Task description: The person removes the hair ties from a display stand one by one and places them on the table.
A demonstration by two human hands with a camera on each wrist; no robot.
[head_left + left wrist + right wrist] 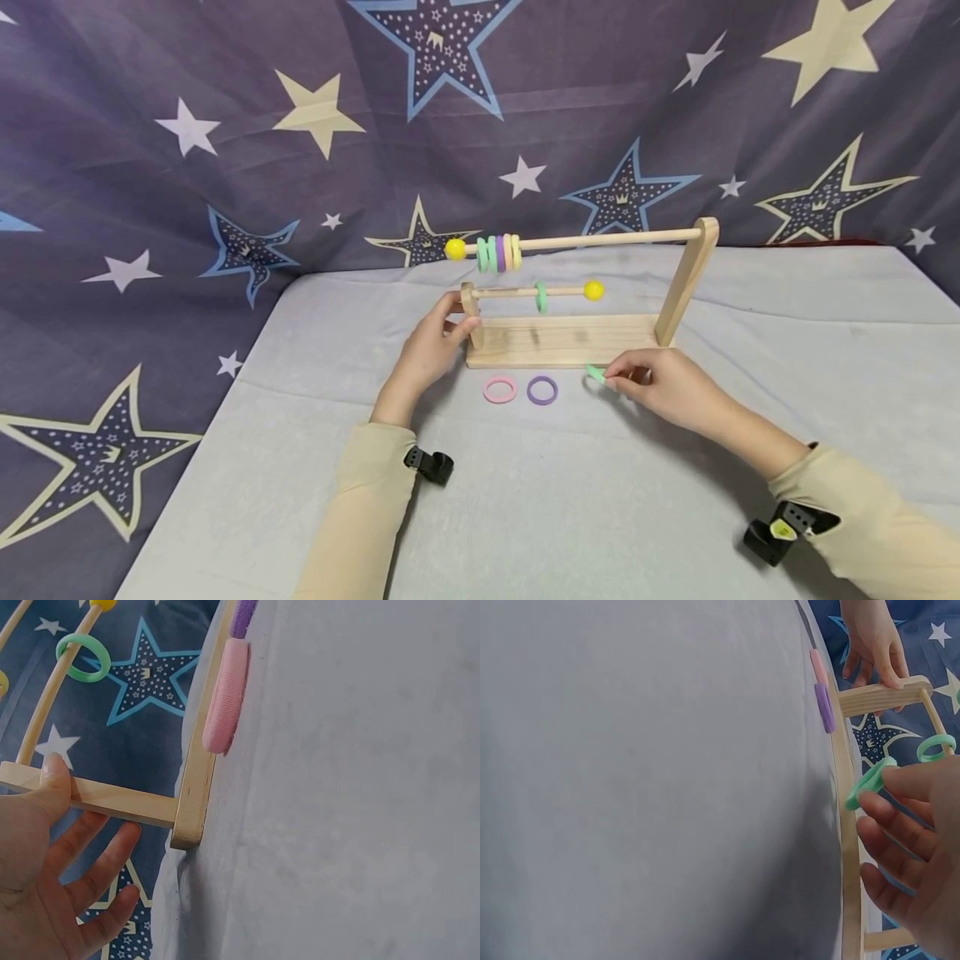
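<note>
My left hand (429, 350) holds the short upright post (470, 310) of a wooden ring stand (558, 340), its thumb on one side and fingers on the other, as the left wrist view shows. Between thumb and index finger, my right hand (675, 387) pinches a green ring (868, 784) by the stand's front edge. Another green ring (542, 297) hangs on the lower rod, which ends in a yellow ball (593, 290). A pink ring (499, 402) and a purple ring (542, 403) lie on the table in front of the base.
Several coloured rings (501, 253) hang near the yellow ball (455, 249) ending the upper rod (611, 239). The tall post (686, 279) rises at the stand's right. A star-patterned cloth (247, 150) stands behind the pale table covering (570, 500).
</note>
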